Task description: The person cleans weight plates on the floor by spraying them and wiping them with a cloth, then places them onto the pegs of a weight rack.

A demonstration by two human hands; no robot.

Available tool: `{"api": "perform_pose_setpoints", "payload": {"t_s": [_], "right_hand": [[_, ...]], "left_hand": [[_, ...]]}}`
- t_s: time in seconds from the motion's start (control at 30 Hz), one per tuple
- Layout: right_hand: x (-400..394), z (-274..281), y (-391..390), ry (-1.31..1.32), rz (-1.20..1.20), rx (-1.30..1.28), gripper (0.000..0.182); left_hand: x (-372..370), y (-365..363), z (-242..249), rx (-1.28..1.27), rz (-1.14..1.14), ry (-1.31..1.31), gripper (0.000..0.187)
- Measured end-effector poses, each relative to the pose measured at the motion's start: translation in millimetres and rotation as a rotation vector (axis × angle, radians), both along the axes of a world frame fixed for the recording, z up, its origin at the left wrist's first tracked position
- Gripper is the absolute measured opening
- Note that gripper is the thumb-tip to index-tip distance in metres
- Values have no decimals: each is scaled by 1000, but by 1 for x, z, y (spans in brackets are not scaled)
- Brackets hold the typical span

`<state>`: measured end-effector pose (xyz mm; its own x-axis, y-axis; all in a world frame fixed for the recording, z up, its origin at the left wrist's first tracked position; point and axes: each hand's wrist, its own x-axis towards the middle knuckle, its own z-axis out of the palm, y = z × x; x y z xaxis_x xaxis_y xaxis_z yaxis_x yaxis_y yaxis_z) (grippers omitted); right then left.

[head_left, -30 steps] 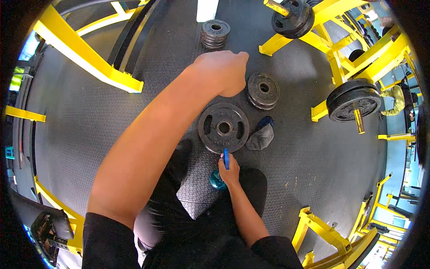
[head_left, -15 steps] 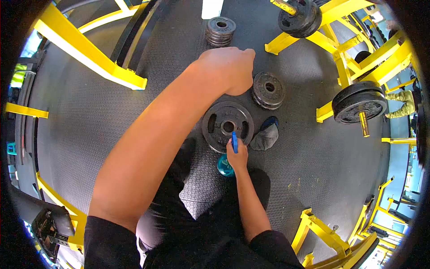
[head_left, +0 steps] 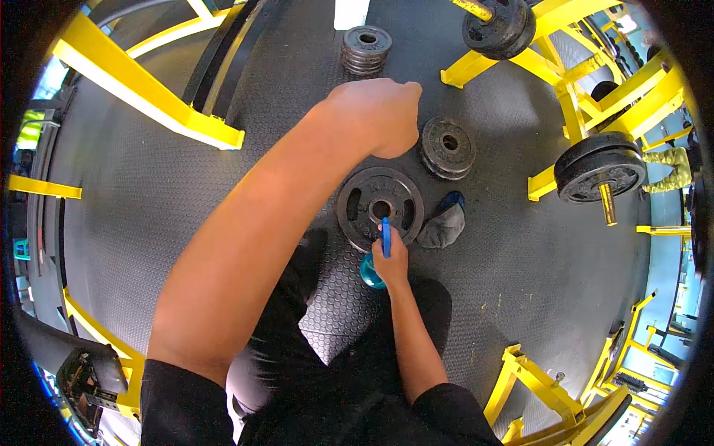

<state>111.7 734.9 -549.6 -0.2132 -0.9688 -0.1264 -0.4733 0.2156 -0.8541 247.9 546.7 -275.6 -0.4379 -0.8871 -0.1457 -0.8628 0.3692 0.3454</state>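
My left hand is raised close to the camera, its fingers curled into a fist with the back of the hand towards me. Whatever it may hold is hidden. Lower down, my right hand grips a spray bottle with a teal body and a blue trigger head. The trigger head overlaps the near part of a large weight plate lying flat on the floor. Beside that plate, to the right, is a grey item with a dark blue end.
Smaller weight plates lie stacked behind the large one, and a taller plate stack stands further back. A yellow rack carrying plates is at right. Yellow frame legs flank the left. A person's legs show far right.
The spray bottle and right hand have shifted very slightly left and down. My left fist stays almost where it was, and the view has moved a little.
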Motion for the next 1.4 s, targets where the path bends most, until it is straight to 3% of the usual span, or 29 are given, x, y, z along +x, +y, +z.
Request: {"api": "perform_pose_setpoints", "payload": {"t_s": [0.1,0.17,0.2,0.27,0.4,0.47,0.6,0.67,0.7,0.8,0.93,1.13,1.23,1.37,1.4], "right_hand": [[-2,44,3,61,87,-138,39],[4,86,11,131,-104,-693,41],[6,59,16,124,-102,-687,41],[4,-17,38,79,43,-195,40],[10,1,27,-22,-35,-326,38],[5,-19,30,90,-2,-317,36],[6,-33,43,71,-29,-108,28],[5,-26,45,-12,-30,133,30],[8,-22,45,53,-55,19,33],[12,-14,43,95,24,1,31],[19,-27,42,77,-41,-266,20],[13,-21,46,100,54,47,19],[19,-20,43,53,-10,-166,19],[18,-17,36,51,-23,-205,19],[16,-18,37,94,-4,-88,19]], "left_hand": [[-1,1,4,51,-16,-9,46],[0,1,3,62,-11,-15,46],[0,2,3,59,-9,-6,45],[-1,6,-3,71,-17,-11,45],[-5,-5,-3,78,-35,-5,45],[-4,-2,0,25,-61,11,44],[-3,-3,0,91,-34,-53,44],[-4,-3,-2,84,-36,-51,45],[-4,-3,0,99,-42,-49,45],[-3,-6,-1,108,-46,-32,45],[-3,-5,2,135,-33,-56,45],[-1,-4,0,118,-24,-41,46],[-2,-5,0,126,-41,-44,46],[-3,-6,-4,132,-52,-51,46],[-2,-5,-2,129,-42,-56,46]]}}
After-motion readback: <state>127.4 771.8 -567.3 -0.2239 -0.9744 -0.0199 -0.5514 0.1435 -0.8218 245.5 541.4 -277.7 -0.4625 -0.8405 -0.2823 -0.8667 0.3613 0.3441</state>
